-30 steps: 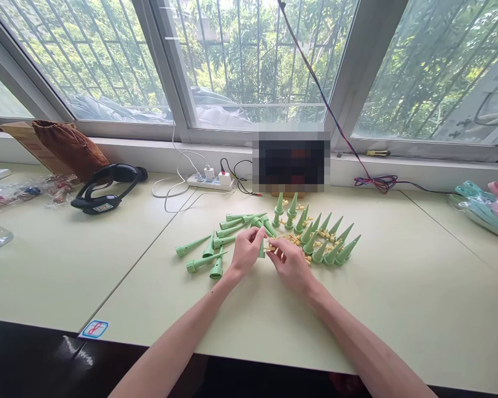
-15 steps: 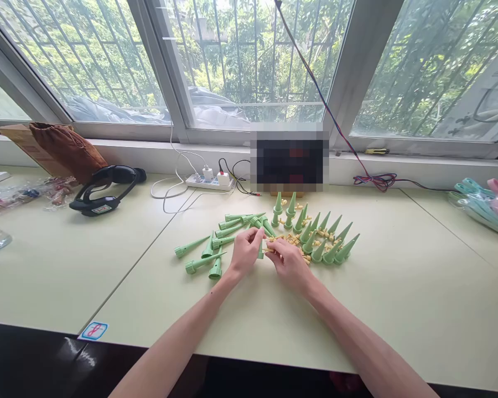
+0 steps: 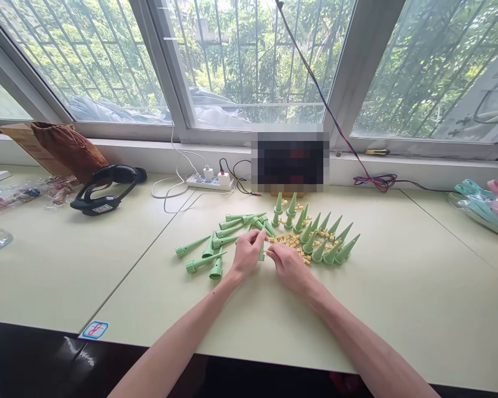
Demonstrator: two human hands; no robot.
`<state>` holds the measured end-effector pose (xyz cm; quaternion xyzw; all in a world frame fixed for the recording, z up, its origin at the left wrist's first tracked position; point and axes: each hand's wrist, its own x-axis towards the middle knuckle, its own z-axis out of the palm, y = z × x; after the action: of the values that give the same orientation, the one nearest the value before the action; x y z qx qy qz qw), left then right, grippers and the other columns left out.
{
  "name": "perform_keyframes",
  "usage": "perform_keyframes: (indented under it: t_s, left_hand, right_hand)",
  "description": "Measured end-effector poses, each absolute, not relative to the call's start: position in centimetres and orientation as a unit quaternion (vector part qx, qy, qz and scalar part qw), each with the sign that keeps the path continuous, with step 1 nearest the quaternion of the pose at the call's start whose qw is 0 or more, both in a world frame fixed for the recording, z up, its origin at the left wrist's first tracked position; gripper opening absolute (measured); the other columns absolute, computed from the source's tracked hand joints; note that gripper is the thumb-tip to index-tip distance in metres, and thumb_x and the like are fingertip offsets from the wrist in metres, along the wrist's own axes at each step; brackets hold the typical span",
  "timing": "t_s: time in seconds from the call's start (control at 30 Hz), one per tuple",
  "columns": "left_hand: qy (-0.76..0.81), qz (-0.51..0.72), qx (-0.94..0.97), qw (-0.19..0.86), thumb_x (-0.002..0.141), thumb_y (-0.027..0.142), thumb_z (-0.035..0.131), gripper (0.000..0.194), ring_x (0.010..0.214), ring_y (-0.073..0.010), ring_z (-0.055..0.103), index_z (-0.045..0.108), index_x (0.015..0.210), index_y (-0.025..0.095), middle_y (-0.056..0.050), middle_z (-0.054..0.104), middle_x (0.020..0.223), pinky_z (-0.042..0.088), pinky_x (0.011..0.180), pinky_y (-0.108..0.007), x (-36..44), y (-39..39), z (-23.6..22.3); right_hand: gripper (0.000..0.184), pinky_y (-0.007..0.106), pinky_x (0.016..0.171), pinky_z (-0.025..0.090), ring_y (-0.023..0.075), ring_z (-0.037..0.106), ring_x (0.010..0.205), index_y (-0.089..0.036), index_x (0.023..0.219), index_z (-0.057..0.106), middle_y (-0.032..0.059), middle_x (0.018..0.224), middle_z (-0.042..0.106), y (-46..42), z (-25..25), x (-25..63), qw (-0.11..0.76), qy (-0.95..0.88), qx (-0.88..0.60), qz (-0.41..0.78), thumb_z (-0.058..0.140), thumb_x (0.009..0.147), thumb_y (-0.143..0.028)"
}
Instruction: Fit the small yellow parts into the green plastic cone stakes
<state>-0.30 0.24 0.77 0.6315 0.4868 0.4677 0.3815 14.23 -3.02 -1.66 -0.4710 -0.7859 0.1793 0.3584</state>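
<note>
Left hand (image 3: 248,252) gripping green spike (image 3: 261,254); right hand (image 3: 290,265) just beside, fingertips pinching small yellow piece (image 3: 267,252); other green spikes (image 3: 203,263) lying, standing on worktop (image 3: 249,320)

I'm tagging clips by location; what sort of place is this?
Probably an indoor workroom: a pale table by windows, a power strip, and many green spikes near small yellow pieces.

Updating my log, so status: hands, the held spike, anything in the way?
Left hand: holding green spike. Right hand: pinching yellow bit, mostly hidden. Nearby: yellow pile just beyond hands.
</note>
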Motion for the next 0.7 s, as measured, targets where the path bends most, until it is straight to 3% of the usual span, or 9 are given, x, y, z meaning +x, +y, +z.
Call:
perform_keyframes:
  t_s: [0.47,0.7]
  left_hand:
    - [0.491,0.462,0.626,0.391,0.089,0.045,0.051,0.037,0.047,-0.0089,0.033,0.061,0.068,0.016,0.005,0.036,0.052,0.028,0.048,-0.024,-0.05,-0.09,1.13]
    - [0.496,0.448,0.595,0.446,0.087,0.051,0.052,0.039,0.04,-0.0084,0.04,0.063,0.074,0.017,0.004,0.041,0.05,0.031,0.039,-0.021,-0.12,0.17,0.84]
  right_hand:
    - [0.031,0.026,0.059,0.034,0.015,0.049,0.061,-0.021,0.072,0.042,0.0014,0.069,0.054,-3.04,-1.53,14.26,0.359,-0.777,-0.474,0.207,0.03,0.1,-0.026]
    - [0.035,0.026,0.058,0.033,0.0143,0.046,0.059,-0.021,0.071,0.043,0.0001,0.067,0.051,-3.14,-1.15,14.06,0.387,-0.763,-0.473,0.211,0.03,0.102,-0.031]
